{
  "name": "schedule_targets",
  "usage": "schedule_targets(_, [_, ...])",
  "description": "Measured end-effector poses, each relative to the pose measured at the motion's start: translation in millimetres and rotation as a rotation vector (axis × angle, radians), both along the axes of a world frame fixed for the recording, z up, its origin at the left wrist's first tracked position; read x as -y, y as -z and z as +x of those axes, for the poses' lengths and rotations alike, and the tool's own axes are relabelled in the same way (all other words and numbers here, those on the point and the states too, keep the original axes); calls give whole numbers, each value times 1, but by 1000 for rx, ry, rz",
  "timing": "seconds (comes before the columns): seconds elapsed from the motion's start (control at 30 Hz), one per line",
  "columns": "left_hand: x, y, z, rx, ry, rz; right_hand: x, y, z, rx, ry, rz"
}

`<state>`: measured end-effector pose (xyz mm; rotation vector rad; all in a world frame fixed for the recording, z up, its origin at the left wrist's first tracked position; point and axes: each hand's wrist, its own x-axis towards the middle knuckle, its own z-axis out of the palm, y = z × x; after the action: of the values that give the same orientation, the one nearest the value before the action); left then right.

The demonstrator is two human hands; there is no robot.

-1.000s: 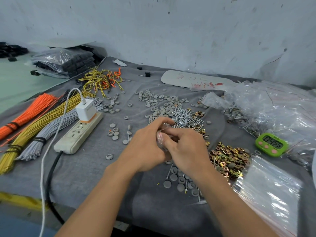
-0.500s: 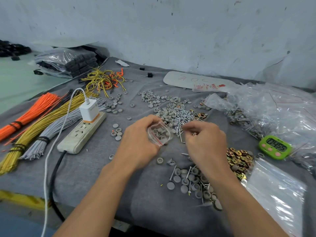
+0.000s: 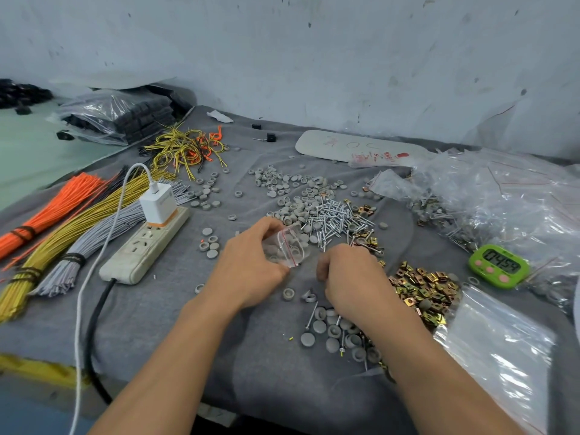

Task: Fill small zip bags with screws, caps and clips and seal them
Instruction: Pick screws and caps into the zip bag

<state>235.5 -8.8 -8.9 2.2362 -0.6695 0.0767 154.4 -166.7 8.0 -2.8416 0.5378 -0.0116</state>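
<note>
Head view: the zip bag [image 3: 287, 248] is being pinched by the left hand [image 3: 248, 271], while the curled right hand [image 3: 351, 277], hold unclear, is being withdrawn rightward, probably for more parts.

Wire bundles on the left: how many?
3: orange bundle farthest left, yellow bundle beside it, grey bundle by the power strip. Dark strands between orange and yellow may be a fourth.

My left hand [image 3: 251, 268] pinches the zip bag [image 3: 287, 246] between thumb and fingers, forearm stretched forward. My right hand [image 3: 351, 274] sits just beside that grip, knuckles up, fingers curled under, contents hidden.
</note>
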Motion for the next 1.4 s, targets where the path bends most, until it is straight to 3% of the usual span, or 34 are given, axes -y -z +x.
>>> schedule_targets(0.3, [2, 0, -2, 29, -10, 51, -2, -6, -7, 59, -30, -8])
schedule_targets(0.37, [4, 0, -4, 33, 3, 57, -1, -5, -5, 175, -28, 124])
schedule_targets(0.5, [7, -1, -7, 29, 32, 59, -6, -8, -7, 652, 40, 419])
schedule_targets(0.57, [9, -2, -10, 13, 46, 53, -10, -10, -6, 785, 81, 609])
schedule_targets(0.7, [13, -6, -15, -23, 60, 15, -16, -10, 0, 842, 166, 984])
schedule_targets(0.8, [15, -7, -17, -36, 54, -8, -19, -9, 2, 818, 166, 1071])
schedule_targets(1.13, [12, -12, -19, -41, 48, -68, -27, -8, 0, 784, -12, 797])
schedule_targets(1.27, [9, -12, -18, -20, -14, -135, -13, -10, -2, 822, 130, 647])
schedule_targets(1.4, [7, -13, -18, 0, -56, -173, 4, -4, -3, 413, 201, 323])
